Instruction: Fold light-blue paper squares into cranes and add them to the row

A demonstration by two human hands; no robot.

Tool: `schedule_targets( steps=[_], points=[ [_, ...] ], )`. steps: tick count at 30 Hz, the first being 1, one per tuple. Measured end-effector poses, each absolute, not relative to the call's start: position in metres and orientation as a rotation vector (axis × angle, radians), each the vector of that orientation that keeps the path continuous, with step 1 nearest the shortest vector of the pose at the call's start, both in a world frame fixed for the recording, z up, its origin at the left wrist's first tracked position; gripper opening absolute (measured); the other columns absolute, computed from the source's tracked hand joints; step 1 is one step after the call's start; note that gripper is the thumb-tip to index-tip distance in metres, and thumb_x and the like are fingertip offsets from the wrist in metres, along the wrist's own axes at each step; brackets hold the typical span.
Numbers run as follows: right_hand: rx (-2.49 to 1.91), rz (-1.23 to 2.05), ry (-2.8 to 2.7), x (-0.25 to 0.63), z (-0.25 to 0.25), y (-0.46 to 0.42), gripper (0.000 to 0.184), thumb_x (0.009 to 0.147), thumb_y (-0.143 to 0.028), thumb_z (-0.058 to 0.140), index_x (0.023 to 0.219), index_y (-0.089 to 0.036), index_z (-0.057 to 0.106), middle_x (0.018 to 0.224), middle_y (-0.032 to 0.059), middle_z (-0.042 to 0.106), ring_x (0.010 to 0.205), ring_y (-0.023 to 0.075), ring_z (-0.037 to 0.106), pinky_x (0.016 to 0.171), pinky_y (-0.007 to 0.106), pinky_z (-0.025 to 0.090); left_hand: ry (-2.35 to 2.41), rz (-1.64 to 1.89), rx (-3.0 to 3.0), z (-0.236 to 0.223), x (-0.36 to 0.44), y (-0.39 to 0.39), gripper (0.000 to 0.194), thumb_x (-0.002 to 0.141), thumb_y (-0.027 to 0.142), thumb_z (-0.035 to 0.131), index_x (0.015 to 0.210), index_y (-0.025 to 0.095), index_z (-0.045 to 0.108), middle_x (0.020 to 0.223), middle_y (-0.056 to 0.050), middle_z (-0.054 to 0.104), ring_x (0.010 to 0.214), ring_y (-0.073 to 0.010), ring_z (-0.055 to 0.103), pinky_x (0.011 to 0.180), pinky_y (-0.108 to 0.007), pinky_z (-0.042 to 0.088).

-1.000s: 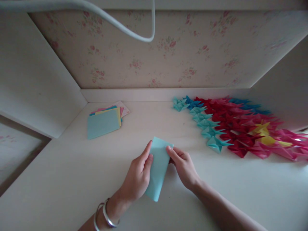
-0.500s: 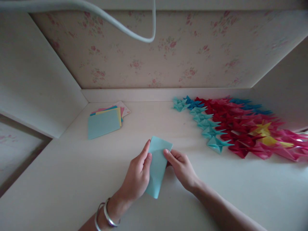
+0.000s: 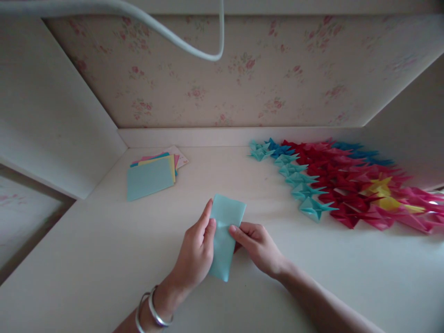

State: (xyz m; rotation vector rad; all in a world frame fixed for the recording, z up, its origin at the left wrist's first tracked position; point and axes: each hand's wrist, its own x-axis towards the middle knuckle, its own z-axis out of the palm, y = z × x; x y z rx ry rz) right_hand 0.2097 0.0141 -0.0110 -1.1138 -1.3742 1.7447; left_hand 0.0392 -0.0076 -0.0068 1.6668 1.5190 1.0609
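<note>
A light turquoise sheet of paper [image 3: 224, 252], folded into a narrow rectangle, is held tilted between both hands above the white desk. My left hand [image 3: 194, 249] grips its left long edge, thumb on the front face and fingers mostly behind. On the opposite edge, my right hand [image 3: 258, 245] pinches the paper near mid-height, thumb on top and fingertips hidden underneath. Two silver bangles [image 3: 155, 307] circle the left wrist.
At the back left lies a stack of coloured paper [image 3: 151, 178], turquoise on top. Many folded paper cranes [image 3: 342, 185] in red, pink, blue, yellow and turquoise crowd the right. Overhead hangs a white cable [image 3: 173, 37] before a floral wall panel [image 3: 243, 88].
My right thumb has slid down and left along the paper, from near its top right corner to lower on the face. The paper has shifted slightly left and turned a little.
</note>
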Motion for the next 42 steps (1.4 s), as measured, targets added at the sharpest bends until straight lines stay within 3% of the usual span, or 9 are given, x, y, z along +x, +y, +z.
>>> schedule_targets(
  steps=[8, 12, 19, 23, 27, 31, 34, 42],
  points=[
    [-1.119, 1.804, -1.469, 0.21, -0.007, 0.013, 0.052, 0.086, -0.064, 0.056, 0.068, -0.015, 0.06, 0.066, 0.004, 0.062, 0.062, 0.0148, 0.058, 0.063, 0.028, 0.048, 1.566, 1.075, 1.623, -0.006, 0.039, -0.006, 0.051, 0.103, 0.034, 0.036, 0.15, 0.014, 0.035, 0.144, -0.013, 0.055, 0.123, -0.0198, 0.06, 0.099, -0.03, 0.049],
    [-1.119, 1.822, -1.517, 0.212, -0.006, 0.012, 0.053, 0.085, -0.064, 0.056, 0.069, -0.015, 0.061, 0.067, 0.0036, 0.063, 0.063, 0.0146, 0.058, 0.064, 0.027, 0.049, 1.583, 1.108, 1.634, -0.006, 0.038, -0.007, 0.05, 0.103, 0.034, 0.037, 0.15, 0.015, 0.036, 0.145, -0.013, 0.054, 0.124, -0.0204, 0.058, 0.099, -0.031, 0.048],
    [-1.117, 1.862, -1.523, 0.211, -0.002, 0.011, 0.055, 0.083, -0.067, 0.057, 0.065, -0.015, 0.061, 0.066, 0.004, 0.064, 0.064, 0.0153, 0.059, 0.065, 0.028, 0.051, 1.627, 1.131, 1.685, -0.003, 0.038, -0.008, 0.05, 0.103, 0.032, 0.037, 0.149, 0.012, 0.037, 0.125, -0.015, 0.069, 0.087, -0.0166, 0.071, 0.079, -0.028, 0.056],
    [-1.084, 1.879, -1.404, 0.21, -0.003, 0.013, 0.053, 0.084, -0.066, 0.056, 0.071, -0.015, 0.063, 0.069, 0.0044, 0.064, 0.069, 0.0177, 0.061, 0.07, 0.032, 0.051, 1.639, 1.134, 1.762, -0.004, 0.038, -0.006, 0.049, 0.102, 0.028, 0.038, 0.148, 0.011, 0.039, 0.135, -0.018, 0.062, 0.11, -0.0212, 0.068, 0.09, -0.032, 0.054],
    [-1.129, 1.711, -1.263, 0.209, -0.007, 0.016, 0.051, 0.083, -0.064, 0.058, 0.065, -0.017, 0.057, 0.063, 0.0003, 0.055, 0.063, 0.0156, 0.054, 0.064, 0.029, 0.047, 1.545, 1.119, 1.907, -0.01, 0.039, -0.007, 0.048, 0.101, 0.024, 0.039, 0.148, 0.012, 0.038, 0.142, -0.016, 0.056, 0.125, -0.0218, 0.059, 0.1, -0.032, 0.05],
    [-1.154, 1.538, -1.21, 0.211, -0.013, 0.018, 0.048, 0.085, -0.058, 0.061, 0.061, -0.018, 0.05, 0.059, -0.0036, 0.043, 0.057, 0.012, 0.042, 0.055, 0.025, 0.038, 1.477, 1.064, 1.941, -0.012, 0.04, -0.008, 0.05, 0.102, 0.022, 0.039, 0.15, 0.012, 0.034, 0.137, -0.016, 0.061, 0.118, -0.0201, 0.064, 0.098, -0.03, 0.051],
    [-1.163, 1.464, -1.178, 0.213, -0.017, 0.02, 0.047, 0.087, -0.056, 0.06, 0.061, -0.019, 0.047, 0.06, -0.0044, 0.038, 0.058, 0.0117, 0.039, 0.055, 0.024, 0.038, 1.5, 1.042, 1.891, -0.009, 0.041, -0.009, 0.051, 0.101, 0.024, 0.041, 0.15, 0.011, 0.034, 0.137, -0.016, 0.061, 0.116, -0.02, 0.065, 0.097, -0.03, 0.052],
    [-1.186, 1.541, -1.057, 0.21, -0.012, 0.019, 0.048, 0.083, -0.062, 0.061, 0.066, -0.018, 0.051, 0.064, -0.0027, 0.043, 0.06, 0.0128, 0.042, 0.059, 0.026, 0.042, 1.456, 1.105, 1.87, -0.005, 0.041, -0.009, 0.042, 0.101, 0.023, 0.042, 0.141, 0.013, 0.05, 0.131, -0.014, 0.066, 0.112, -0.0212, 0.068, 0.093, -0.028, 0.054]
  ],
)
